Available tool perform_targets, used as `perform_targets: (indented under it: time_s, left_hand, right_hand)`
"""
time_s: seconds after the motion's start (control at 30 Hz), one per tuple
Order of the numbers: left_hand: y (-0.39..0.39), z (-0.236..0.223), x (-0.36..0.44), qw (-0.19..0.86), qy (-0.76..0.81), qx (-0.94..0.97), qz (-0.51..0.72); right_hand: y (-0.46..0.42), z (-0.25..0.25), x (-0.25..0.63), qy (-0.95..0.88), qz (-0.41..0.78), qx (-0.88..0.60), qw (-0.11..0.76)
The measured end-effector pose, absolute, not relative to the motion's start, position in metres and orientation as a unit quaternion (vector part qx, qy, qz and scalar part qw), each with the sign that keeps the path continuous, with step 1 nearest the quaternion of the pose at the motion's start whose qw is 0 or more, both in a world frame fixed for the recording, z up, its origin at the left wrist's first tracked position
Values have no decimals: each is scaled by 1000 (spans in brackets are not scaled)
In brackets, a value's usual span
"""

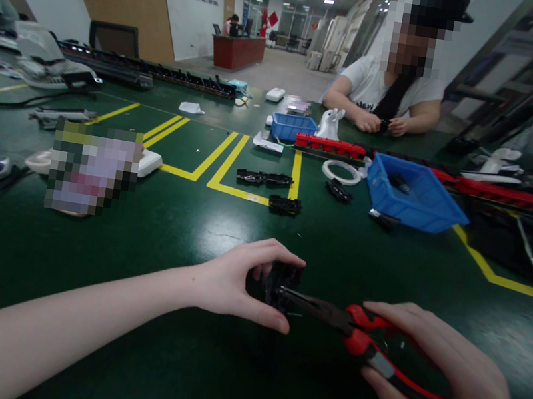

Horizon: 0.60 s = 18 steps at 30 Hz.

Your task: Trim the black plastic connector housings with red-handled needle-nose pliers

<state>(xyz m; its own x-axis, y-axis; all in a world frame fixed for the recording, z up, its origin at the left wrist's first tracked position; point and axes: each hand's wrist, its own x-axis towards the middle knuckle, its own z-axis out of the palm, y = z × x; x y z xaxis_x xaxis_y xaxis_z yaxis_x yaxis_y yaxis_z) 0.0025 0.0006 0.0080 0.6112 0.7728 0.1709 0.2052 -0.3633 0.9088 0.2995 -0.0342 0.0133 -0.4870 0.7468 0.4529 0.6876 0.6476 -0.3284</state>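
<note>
Between the thumb and fingers of my left hand [247,284] is a small black plastic part [278,281], held just above the green table. My right hand [450,384] is closed around the red and black handles of needle-nose pliers [361,336]. The long jaws point left and their tips meet the black part; whether they grip anything there I cannot tell. Beyond my hands, similar black parts [264,177] lie near the yellow tape lines, one of them [284,205] at the tape's corner.
A blue bin [411,199] with black pieces inside stands at right, beside a tape roll [341,172]. Behind it runs a long red strip [330,145]. A smaller blue bin [293,126] is farther back. Across the table sits a person [388,97]. A pixelated object [92,179] lies left.
</note>
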Motion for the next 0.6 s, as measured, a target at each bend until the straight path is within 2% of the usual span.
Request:
perform_targets:
  time_s: [0.23,0.6]
  left_hand:
    - [1,8,3,456,322,773,302]
    - [2,1,3,427,285,794,326]
  right_hand:
    - [-32,11,299,-855,87,-419,293]
    - [-31,15,302,-885,-3,-377,275]
